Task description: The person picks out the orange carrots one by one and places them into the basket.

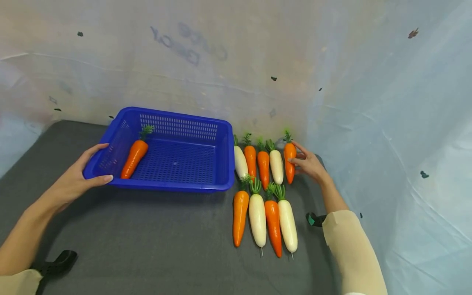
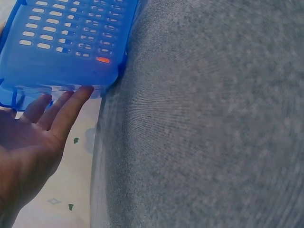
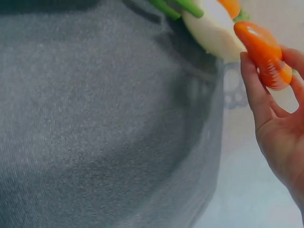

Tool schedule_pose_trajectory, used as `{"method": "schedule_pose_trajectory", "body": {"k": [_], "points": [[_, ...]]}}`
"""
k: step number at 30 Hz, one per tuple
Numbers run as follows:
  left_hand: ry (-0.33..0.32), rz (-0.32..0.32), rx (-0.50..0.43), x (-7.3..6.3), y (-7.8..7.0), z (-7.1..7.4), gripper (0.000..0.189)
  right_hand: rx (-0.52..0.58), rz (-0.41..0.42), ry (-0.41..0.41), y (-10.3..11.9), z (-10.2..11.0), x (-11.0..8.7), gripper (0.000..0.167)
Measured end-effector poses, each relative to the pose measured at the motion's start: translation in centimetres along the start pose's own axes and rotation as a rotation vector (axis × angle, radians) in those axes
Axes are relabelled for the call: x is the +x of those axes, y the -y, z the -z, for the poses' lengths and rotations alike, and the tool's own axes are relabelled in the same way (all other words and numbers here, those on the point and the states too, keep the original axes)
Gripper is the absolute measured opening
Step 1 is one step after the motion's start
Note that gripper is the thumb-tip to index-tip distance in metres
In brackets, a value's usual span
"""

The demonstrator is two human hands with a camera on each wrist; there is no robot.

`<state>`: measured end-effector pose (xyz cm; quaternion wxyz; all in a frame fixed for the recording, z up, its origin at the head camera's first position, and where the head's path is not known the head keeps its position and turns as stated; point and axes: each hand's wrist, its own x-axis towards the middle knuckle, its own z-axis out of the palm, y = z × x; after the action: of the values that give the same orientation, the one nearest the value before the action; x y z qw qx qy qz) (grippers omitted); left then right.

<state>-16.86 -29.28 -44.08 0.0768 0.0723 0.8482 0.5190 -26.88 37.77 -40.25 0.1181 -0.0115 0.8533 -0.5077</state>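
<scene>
At the left, my left hand (image 1: 79,174) grips the corner of a blue plastic basket (image 1: 173,187), its thumb along the front rim. From the left wrist view, the fingers (image 2: 71,111) reach under the basket's slotted side (image 2: 61,52). Inside the basket lies one orange carrot (image 1: 135,155) with a green top, leaning toward the left wall. My right hand (image 1: 309,164) pinches another carrot (image 1: 289,159) at the right end of the back row. In the right wrist view that carrot (image 3: 266,52) sits between thumb and fingers. Beside it is a white radish (image 1: 276,166).
The back row also holds carrots (image 1: 263,166) and a radish (image 1: 241,163) close against the basket's right side. In front lie two carrots (image 1: 240,217) and two radishes (image 1: 257,219), alternating. Everything rests on a dark grey cloth-covered table (image 1: 166,246); pale sheeting (image 1: 239,53) hangs behind.
</scene>
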Motion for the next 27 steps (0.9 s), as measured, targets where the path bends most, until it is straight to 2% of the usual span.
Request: {"method": "schedule_pose_trajectory", "body": {"k": [5, 11, 16, 27], "points": [[-0.004, 0.013, 0.009, -0.2, -0.1, 0.2, 0.089, 0.046, 0.026, 0.030, 1.3, -0.7, -0.1, 0.077], [0.002, -0.009, -0.014, 0.0, -0.1, 0.0, 0.087, 0.046, 0.079, 0.094, 3.2, -1.3, -0.7, 0.077], [0.005, -0.026, -0.020, 0.4, -0.2, -0.5, 0.087, 0.043, 0.099, 0.095, 4.7, -1.8, -1.4, 0.076], [0.003, 0.000, -0.018, -0.2, -0.2, 0.0, 0.086, 0.067, 0.142, 0.156, 8.4, -5.9, -1.0, 0.077]]}}
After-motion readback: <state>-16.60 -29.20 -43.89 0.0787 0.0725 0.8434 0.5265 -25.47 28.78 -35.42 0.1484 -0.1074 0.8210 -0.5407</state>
